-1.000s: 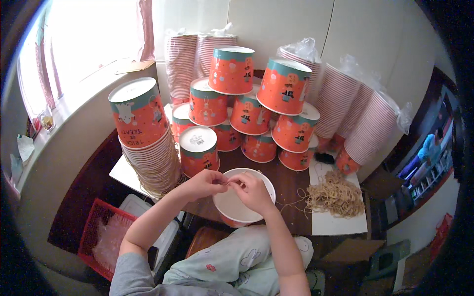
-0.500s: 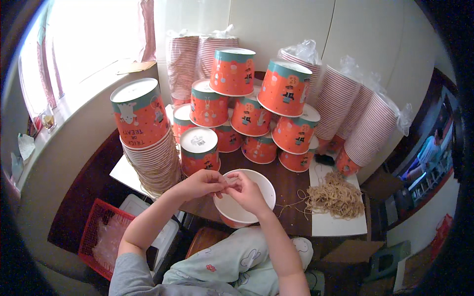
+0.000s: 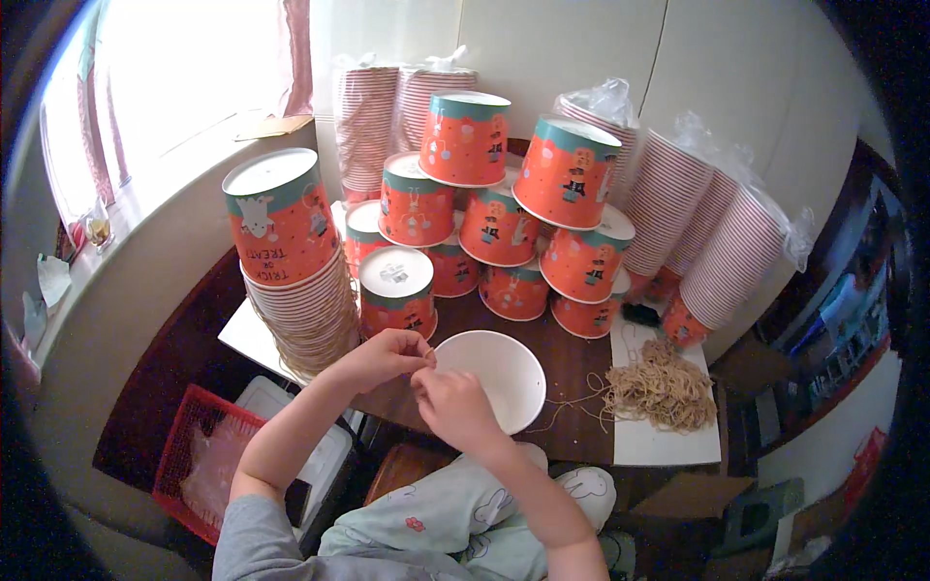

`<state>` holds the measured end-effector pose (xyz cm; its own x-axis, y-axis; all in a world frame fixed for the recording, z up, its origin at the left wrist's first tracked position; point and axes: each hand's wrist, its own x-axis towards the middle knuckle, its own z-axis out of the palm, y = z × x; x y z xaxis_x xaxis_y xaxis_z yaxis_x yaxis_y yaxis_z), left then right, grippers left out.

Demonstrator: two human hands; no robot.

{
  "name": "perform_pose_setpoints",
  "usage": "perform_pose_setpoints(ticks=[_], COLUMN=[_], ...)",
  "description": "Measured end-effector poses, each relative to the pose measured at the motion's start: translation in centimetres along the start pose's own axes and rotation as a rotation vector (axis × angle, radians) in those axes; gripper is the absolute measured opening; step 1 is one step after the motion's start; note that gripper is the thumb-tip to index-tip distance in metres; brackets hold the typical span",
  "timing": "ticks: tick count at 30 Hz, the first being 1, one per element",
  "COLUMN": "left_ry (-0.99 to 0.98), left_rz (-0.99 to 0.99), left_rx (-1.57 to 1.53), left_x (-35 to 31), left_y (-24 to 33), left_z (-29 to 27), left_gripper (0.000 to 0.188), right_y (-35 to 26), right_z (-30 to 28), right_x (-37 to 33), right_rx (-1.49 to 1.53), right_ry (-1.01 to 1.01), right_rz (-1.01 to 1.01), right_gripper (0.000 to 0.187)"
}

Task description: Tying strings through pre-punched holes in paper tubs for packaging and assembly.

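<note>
A paper bucket (image 3: 511, 380), white inside, stands mouth up at the table's near edge. My left hand (image 3: 390, 355) pinches with fingertips together at the bucket's left rim. Close beside it, my right hand (image 3: 452, 407) is also closed in a pinch, partly covering that rim. Whatever the fingertips hold is too small to make out. From a tangled heap of tan cord (image 3: 661, 389) on the right, a loose strand (image 3: 573, 402) runs over the table to the bucket's right side.
Upside-down orange and teal buckets (image 3: 465, 140) are piled behind. A tall nested stack (image 3: 300, 310) wrapped with cord stands left. Bagged bucket stacks (image 3: 731, 252) lean against the wall. The cord lies on a white board (image 3: 668, 445). A red crate (image 3: 184, 465) sits lower left.
My right hand has moved down and left, turning its back upward, and its fingertips have come slightly apart from the left hand's. My left hand has shifted slightly left.
</note>
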<state>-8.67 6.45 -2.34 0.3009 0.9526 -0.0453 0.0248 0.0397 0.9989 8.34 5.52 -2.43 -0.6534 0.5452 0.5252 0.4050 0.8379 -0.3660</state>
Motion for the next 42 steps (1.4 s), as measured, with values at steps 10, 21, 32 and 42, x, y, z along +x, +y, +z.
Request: perform_pose_setpoints(ticks=[10,21,32,42], left_ry=[0.005,0.038,0.078,0.123], left_rz=[0.153,0.158,0.018,0.079], left_rx=[0.401,0.485,0.311,0.168], left_x=[-0.6,-0.8,-1.6,-2.1], left_y=[0.6,0.4,1.7,0.7], left_z=[-0.3,-0.3,0.5,0.2], left_gripper=[0.026,0.035,0.029,0.025], right_y=[2.4,3.7,2.9,2.7], right_z=[-2.4,-0.8,-0.5,-0.3], right_x=[1.5,1.6,1.4,1.4], right_rx=[0.156,0.382,0.380,0.194], right_ry=[-0.050,-0.192,-0.166,-0.059], right_rz=[0.006,0.081,0.130,-0.016], right_gripper=[0.034,0.029,0.016,0.010])
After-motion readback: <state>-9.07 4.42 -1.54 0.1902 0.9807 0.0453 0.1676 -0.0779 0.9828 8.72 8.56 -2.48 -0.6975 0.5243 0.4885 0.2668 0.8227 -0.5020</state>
